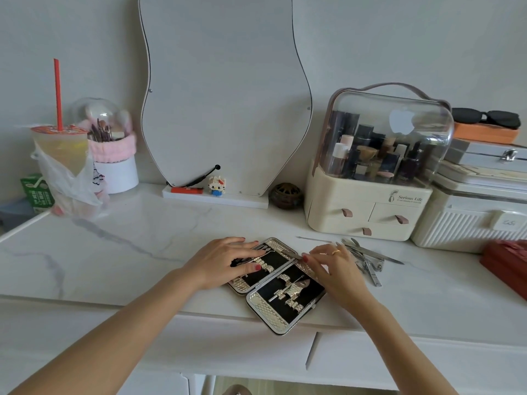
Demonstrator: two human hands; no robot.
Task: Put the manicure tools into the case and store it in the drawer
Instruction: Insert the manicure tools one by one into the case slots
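Note:
A silver manicure case [281, 323] lies wide open at the front edge of the white marble tabletop [119, 252], its black lining and woven straps showing. My left hand [228, 260] presses flat on the far half of the case. My right hand [336, 266] pinches a thin metal tool [291, 254] over the case's hinge. A small tool [293, 289] sits strapped in the near half. Several loose steel manicure tools [368, 259] lie in a heap just right of my right hand. A drawer front [242, 346] shows below the tabletop edge, shut.
A cream cosmetics organiser [368, 206] stands behind the loose tools, a white ribbed box [462, 226] beside it, a red case [507, 263] at far right. A wavy mirror [225, 95] leans on the wall. A drink cup [61, 149] in a bag stands at far left.

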